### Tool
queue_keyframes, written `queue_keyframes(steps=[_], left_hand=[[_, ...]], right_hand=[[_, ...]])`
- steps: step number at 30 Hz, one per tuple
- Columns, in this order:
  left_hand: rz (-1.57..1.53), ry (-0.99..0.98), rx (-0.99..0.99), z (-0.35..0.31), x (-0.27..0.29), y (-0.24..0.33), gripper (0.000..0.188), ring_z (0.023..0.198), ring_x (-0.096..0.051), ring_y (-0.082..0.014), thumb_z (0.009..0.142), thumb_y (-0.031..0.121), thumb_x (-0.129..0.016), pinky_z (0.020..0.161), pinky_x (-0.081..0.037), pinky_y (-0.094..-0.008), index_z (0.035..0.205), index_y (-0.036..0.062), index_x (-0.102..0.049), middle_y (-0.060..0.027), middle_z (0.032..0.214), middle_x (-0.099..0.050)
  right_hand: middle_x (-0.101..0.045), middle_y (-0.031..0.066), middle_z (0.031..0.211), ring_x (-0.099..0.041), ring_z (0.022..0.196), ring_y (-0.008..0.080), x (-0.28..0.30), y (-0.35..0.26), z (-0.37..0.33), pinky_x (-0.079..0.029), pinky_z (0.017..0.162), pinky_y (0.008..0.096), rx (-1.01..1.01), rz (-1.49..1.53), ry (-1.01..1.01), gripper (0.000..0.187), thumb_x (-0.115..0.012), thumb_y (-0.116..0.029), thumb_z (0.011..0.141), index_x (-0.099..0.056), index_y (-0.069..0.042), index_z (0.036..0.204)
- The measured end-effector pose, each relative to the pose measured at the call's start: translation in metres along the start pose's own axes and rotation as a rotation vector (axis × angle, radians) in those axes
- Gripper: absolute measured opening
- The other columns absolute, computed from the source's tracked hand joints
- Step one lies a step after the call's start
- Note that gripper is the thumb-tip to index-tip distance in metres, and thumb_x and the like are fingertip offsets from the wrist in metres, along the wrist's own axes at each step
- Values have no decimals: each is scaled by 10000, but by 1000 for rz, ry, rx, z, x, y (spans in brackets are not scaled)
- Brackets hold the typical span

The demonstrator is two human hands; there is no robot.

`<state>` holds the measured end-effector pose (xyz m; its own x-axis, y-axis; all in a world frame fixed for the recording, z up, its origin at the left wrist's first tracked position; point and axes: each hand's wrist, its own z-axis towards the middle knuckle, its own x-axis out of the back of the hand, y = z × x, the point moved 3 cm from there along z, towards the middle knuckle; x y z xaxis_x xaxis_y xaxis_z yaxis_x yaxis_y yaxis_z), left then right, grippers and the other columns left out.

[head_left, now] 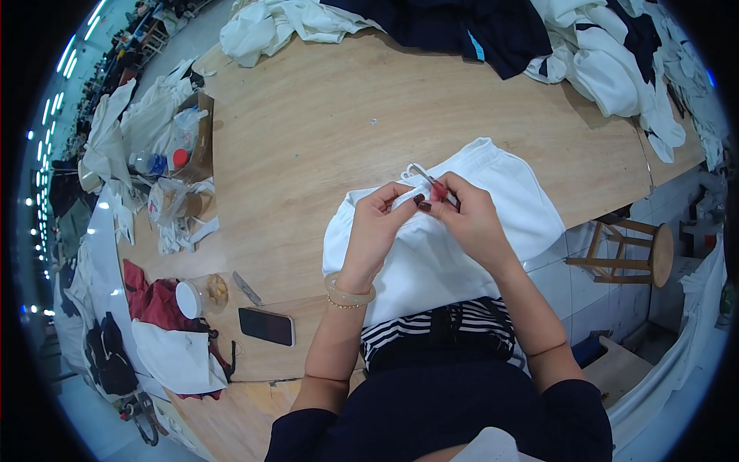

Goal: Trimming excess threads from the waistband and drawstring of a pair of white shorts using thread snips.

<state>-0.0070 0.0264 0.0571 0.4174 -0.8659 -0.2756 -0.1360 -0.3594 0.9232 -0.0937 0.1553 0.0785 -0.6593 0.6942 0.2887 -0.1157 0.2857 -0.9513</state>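
Observation:
A white garment [512, 202] with a gathered waistband lies across the near edge of the table and over my lap. My left hand [377, 223], closed, pinches a fold of its fabric near the waistband. Beside it my right hand [469, 219] is closed around a small red-handled tool [438, 190], its thin metal tip pointing up and left beside a white cord loop [411, 169]. Both thumbs, with dark nails, almost meet over the cloth. My fingers partly hide the tool, so its exact kind is unclear.
Left on the wooden table [285, 123] are a phone [266, 326], a slim grey tool [246, 289], a clear jar [202, 296], red cloth [158, 302] and a cardboard box [202, 138] with bottles. White and navy garments [439, 27] pile up at the far edge. A wooden stool [660, 256] stands right.

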Motion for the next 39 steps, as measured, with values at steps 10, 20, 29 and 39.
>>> queue_keyframes(steps=[10,20,29,39], left_hand=[[-103,-87,17,-2,-3,5,199,861,-579,-48,872,26,-625,789,-453,-189,1063,-27,-623,-18,948,-652],[-20,-96,-124,-7,-16,20,297,900,-567,-56,870,-26,-595,791,-455,-185,1164,-9,-564,-40,1000,-640],[-11,-90,-87,-9,-10,18,295,839,-555,-25,871,-2,-600,732,-424,-159,1164,-4,-572,-32,967,-645],[52,-75,-139,-11,-10,20,331,909,-558,-47,862,-33,-530,820,-430,-177,1193,-25,-552,-27,990,-632]], right_hand=[[-598,41,756,-499,626,104,15,-10,-3,-407,565,254,69,150,134,156,-666,-106,843,-561,-2,894],[-382,-77,638,-299,555,30,21,1,-3,-245,491,204,-162,624,-111,127,-561,-176,940,-539,-50,932],[-432,-39,690,-359,589,65,44,-3,-8,-290,529,216,-87,646,-134,150,-533,-193,960,-530,-44,949],[-568,15,832,-474,786,187,44,-18,-17,-323,726,304,338,-365,164,248,-717,-200,771,-613,-85,965]])
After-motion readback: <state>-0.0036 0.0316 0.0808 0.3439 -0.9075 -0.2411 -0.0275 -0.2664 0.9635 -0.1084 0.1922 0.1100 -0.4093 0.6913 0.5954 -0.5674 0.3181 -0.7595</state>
